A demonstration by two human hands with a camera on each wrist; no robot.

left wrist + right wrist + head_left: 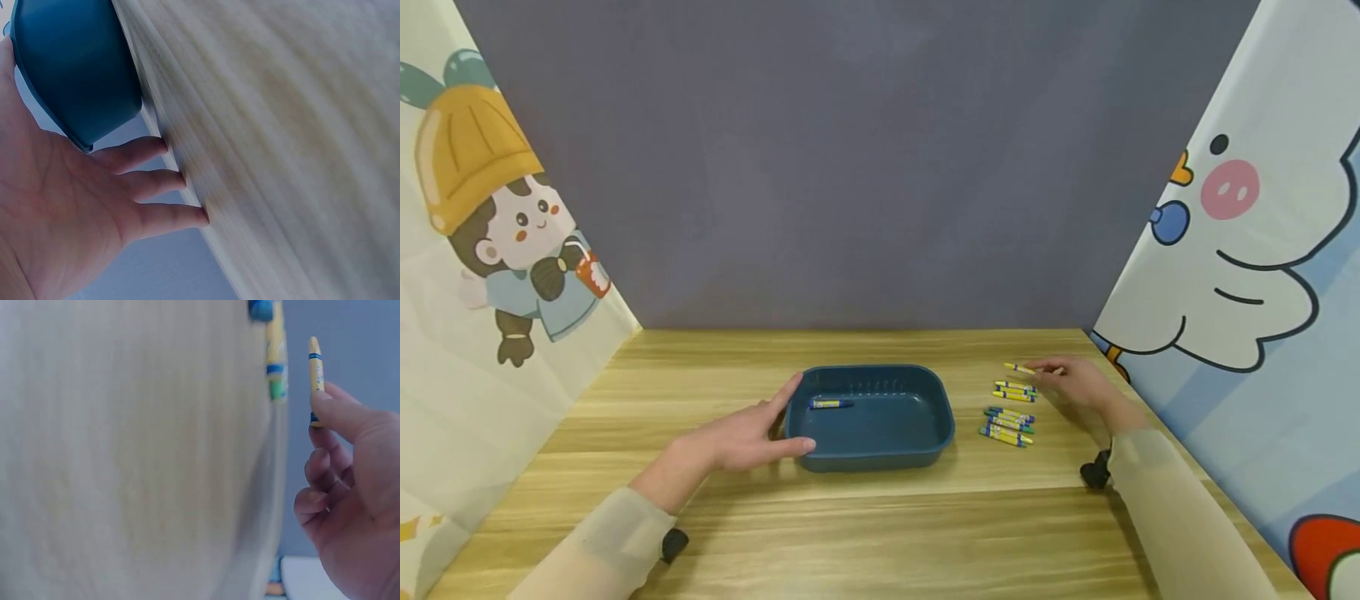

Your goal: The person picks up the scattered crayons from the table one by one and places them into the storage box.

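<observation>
My right hand (pixel 1072 382) pinches a yellow crayon (pixel 1019 367) between thumb and fingers, raised off the table at the right. In the right wrist view that yellow crayon (pixel 317 378) points away from the hand (pixel 350 469), its other fingers curled. Several more crayons lie just left of and nearer than this hand: one group (pixel 1015 392) and a nearer group (pixel 1009 427). A dark blue tray (pixel 872 461) stands mid-table with one blue crayon (pixel 829 404) inside. My left hand (pixel 748 433) spans its left end, thumb over the rim; straight fingers (pixel 165 215) touch the table.
The wooden table (pixel 880 533) runs back to a grey panel (pixel 865 167). Printed cartoon panels flank it, one at the left (pixel 445 350) and one at the right (pixel 1262 250).
</observation>
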